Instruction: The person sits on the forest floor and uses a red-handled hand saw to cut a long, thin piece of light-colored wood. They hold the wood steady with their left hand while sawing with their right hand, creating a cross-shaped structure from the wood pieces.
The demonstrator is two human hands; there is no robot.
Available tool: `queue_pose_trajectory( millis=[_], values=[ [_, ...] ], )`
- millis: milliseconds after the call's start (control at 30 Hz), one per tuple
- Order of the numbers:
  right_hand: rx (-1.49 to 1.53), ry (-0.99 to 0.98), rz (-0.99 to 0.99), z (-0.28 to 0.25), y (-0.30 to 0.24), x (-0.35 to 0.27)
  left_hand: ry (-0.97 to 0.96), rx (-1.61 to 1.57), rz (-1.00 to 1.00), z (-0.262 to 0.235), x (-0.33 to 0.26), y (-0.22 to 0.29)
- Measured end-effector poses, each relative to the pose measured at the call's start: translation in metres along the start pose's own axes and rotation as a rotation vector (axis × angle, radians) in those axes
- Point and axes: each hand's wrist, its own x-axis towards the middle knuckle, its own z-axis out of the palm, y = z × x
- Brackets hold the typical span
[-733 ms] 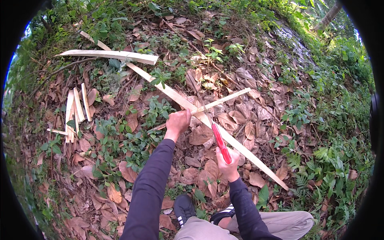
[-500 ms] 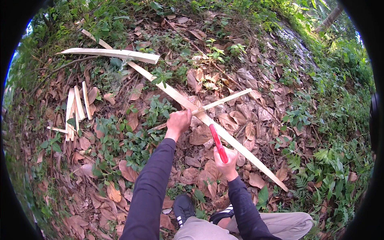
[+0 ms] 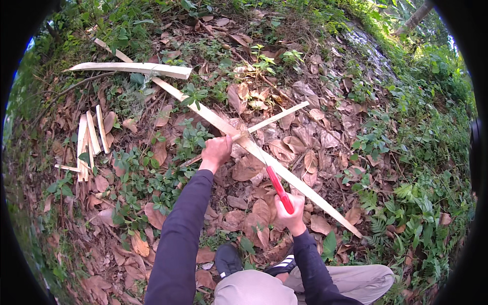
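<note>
My right hand [image 3: 291, 215] is wrapped round the red handle of a hand saw [image 3: 280, 189]. The saw's thin blade runs up from the handle to where a narrow wooden stick [image 3: 279, 116] crosses a long pale plank [image 3: 297, 185]. At that crossing, my left hand [image 3: 217, 150] grips the stick and presses it against the plank; its fingertips are partly hidden. The plank lies slantwise over the ground, from far left to near right. Beyond my left hand, a thick, pointed, curved piece of wood [image 3: 152, 68] rests across the plank's far part.
Several short cut wooden sticks [image 3: 91, 134] lie in a loose pile at the left. Dry brown leaves [image 3: 251, 218] and low green plants [image 3: 137, 190] cover the ground. My shoes [image 3: 229, 260] are close below the saw. A tree trunk [image 3: 417, 19] stands at the far right.
My right hand has drawn the saw back toward me, and more blade shows between its handle and the wood. My left hand keeps its grip at the crossing. The whole view has shifted slightly.
</note>
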Motion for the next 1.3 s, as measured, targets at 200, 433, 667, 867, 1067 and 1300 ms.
queue_pose_trajectory(
  millis=[200, 433, 667, 867, 1067, 1300],
  values=[
    [-0.017, 0.025, 0.004, -0.008, -0.004, -0.022, 0.064, -0.023, -0.02, 0.008, 0.0, -0.001],
    [-0.018, -0.002, -0.016, -0.028, -0.02, -0.071, 0.004, 0.121, -0.052, 0.005, 0.0, -0.003],
    [0.014, -0.002, 0.073, -0.007, -0.004, -0.035, 0.008, 0.087, -0.039, -0.001, 0.003, -0.003],
    [0.054, 0.081, -0.019, -0.001, -0.01, -0.029, 0.063, 0.067, -0.053, 0.003, 0.0, 0.001],
    [-0.017, -0.023, -0.045, 0.001, 0.009, -0.05, 0.017, 0.09, -0.017, 0.004, 0.008, -0.016],
    [0.021, -0.002, -0.039, 0.013, 0.013, -0.013, 0.08, 0.061, -0.023, 0.003, 0.014, -0.004]
  ],
)
